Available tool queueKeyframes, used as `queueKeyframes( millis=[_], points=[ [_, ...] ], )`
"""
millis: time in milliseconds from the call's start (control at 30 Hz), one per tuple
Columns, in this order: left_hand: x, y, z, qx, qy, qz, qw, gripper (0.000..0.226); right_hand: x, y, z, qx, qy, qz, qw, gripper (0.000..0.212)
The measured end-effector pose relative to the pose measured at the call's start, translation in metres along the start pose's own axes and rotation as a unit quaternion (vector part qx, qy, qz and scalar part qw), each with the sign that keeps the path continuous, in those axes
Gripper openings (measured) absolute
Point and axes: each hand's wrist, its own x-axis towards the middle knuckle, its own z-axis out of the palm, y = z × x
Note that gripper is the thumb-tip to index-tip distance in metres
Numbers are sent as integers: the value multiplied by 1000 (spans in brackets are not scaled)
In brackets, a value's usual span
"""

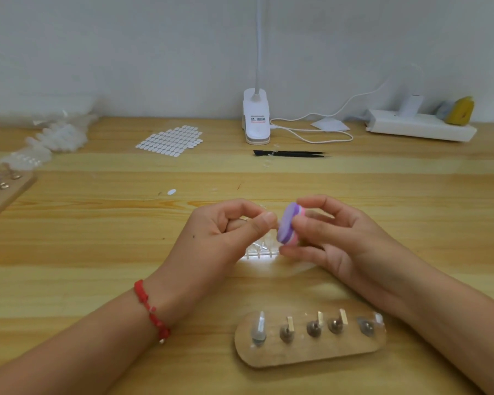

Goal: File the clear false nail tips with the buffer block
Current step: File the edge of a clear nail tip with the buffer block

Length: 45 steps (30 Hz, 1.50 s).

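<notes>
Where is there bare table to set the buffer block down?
Bare wood right of the right hand, toward the power strip; left of the left hand, toward the adhesive tab sheet. Crowded: nail tip rack under the hands, pegged wooden stand.

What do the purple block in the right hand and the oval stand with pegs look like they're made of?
The buffer block looks like layered foam with a matte face: purple, white and pink bands show along its edge. The oval stand looks like bare wood, tan with faint grain. Its pegs look like dull grey metal, though blur leaves that open.
</notes>
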Motion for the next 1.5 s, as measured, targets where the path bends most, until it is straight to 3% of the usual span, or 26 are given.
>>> queueKeyframes(
  millis=[133, 500, 600, 1333, 1500],
  points=[
    [-1, 0, 0, -7, 12, 15, 1000, 20, -1, 1, -1, -58, -36, -1, 998, 23],
    [-2, -3, 2, -9, -26, 25, 999, 16, 0, 3, -3, -18, -14, -14, 1000, 23],
    [-1, -3, 1, -14, -18, 24, 999, 14, 0, 3, -1, -55, -37, -10, 998, 24],
    [-3, 1, 2, 23, -15, 35, 999, 15, 1, 1, -6, -15, -31, -10, 999, 20],
    [-3, 1, 1, 22, -4, 39, 999, 16, 1, 0, -5, -43, -60, 8, 997, 23]
  ],
)
